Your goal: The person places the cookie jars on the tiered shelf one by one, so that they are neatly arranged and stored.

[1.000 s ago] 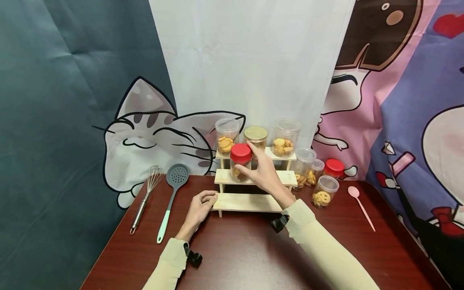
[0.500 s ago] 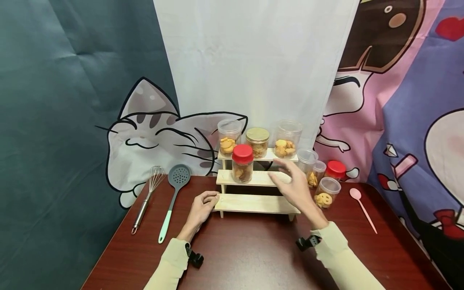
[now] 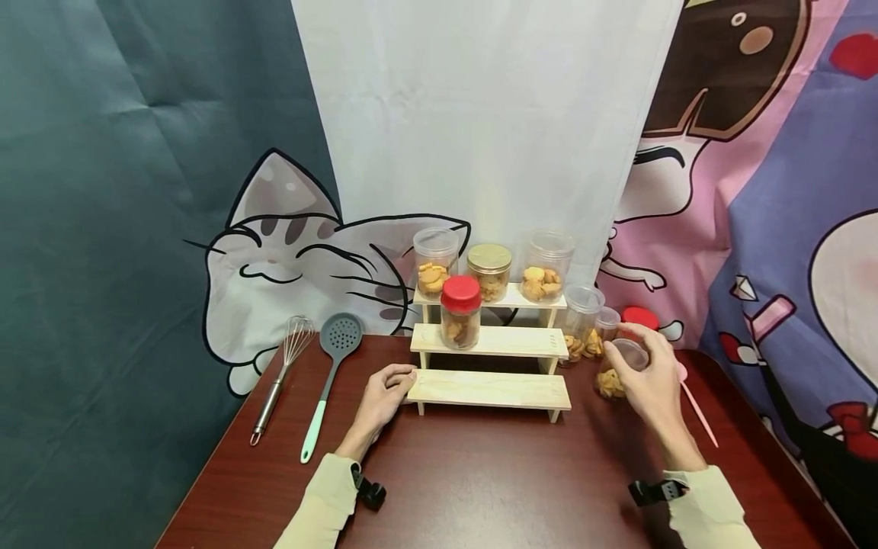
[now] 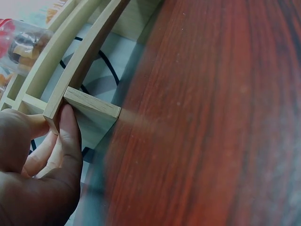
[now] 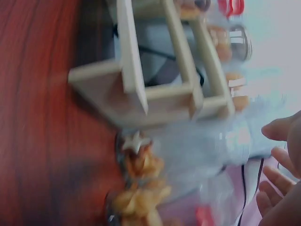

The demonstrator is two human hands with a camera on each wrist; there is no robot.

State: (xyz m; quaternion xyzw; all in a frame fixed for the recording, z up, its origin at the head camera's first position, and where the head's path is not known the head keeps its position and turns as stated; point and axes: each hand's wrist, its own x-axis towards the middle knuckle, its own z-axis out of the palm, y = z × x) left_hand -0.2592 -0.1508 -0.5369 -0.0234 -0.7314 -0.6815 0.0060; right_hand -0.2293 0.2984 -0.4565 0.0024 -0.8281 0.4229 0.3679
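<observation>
A three-step wooden display stand [image 3: 490, 387] stands on the table. My left hand [image 3: 381, 396] pinches the left end of its lowest step, thumb above and fingers beneath, as the left wrist view shows. On the middle step, toward the left, is a red-lidded cookie jar [image 3: 460, 314]. My right hand [image 3: 652, 377] is beside a clear-lidded cookie jar [image 3: 609, 383] on the right, fingers apart and partly covering it. In the blurred right wrist view, the right fingers [image 5: 277, 176] hold nothing, with jars of cookies below them.
The top step carries a clear jar [image 3: 435, 263], a gold-lidded jar [image 3: 490, 273] and another clear jar [image 3: 546, 267]. More jars [image 3: 583, 324] crowd the stand's right side. A whisk [image 3: 280, 377] and a slotted turner [image 3: 329, 381] lie left; a pink spoon [image 3: 698, 408] lies right.
My right hand has let go of the red-lidded jar on the middle step and moved right, to the jars beside the stand. The left hand has stayed on the lowest step.
</observation>
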